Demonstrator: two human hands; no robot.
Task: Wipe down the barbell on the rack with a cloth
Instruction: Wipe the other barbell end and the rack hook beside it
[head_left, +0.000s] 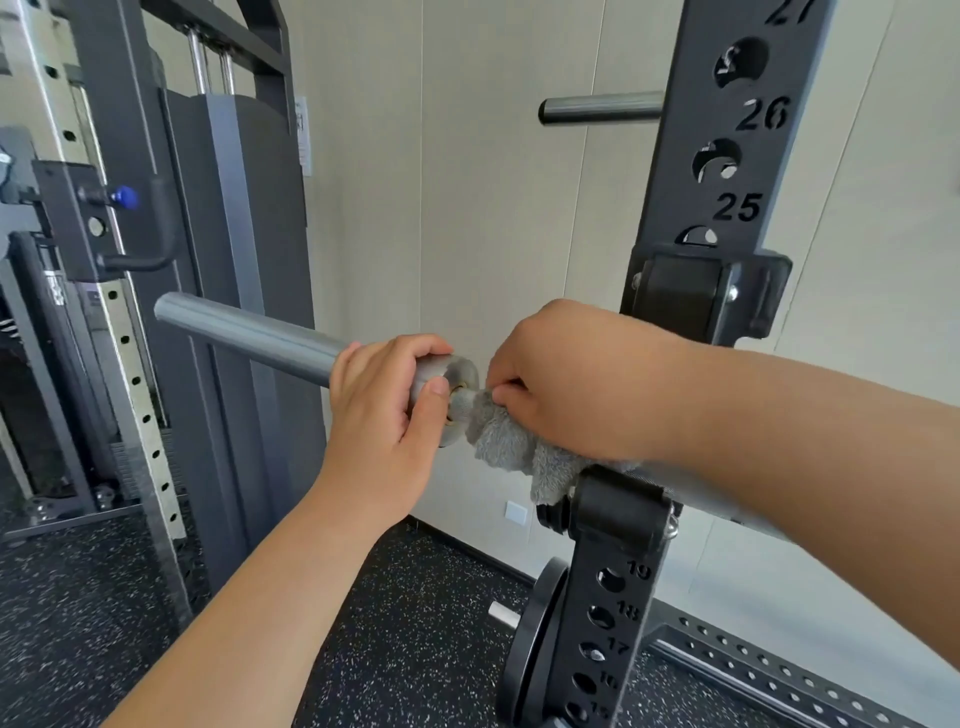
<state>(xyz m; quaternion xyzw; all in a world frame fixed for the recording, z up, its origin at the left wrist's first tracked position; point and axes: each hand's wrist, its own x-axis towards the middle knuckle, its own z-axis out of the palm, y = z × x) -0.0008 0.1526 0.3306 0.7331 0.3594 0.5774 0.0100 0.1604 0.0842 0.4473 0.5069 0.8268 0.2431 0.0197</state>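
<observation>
A grey steel barbell (249, 327) lies across the black rack hook (618, 514), its thick sleeve pointing up and left. My left hand (384, 410) grips the sleeve at its inner collar, thumb across the collar face. Just right of it, my right hand (566, 379) holds a fluffy grey cloth (511, 449) bunched round the thin shaft between collar and hook. The shaft under the cloth is hidden, and my right forearm covers most of the shaft past the hook.
The numbered black rack upright (727, 156) rises at right, with a peg (597, 108) sticking out left. A weight plate (530, 639) hangs low on the rack. A cable machine (234, 234) and perforated post (130, 374) stand at left on speckled rubber floor (415, 623).
</observation>
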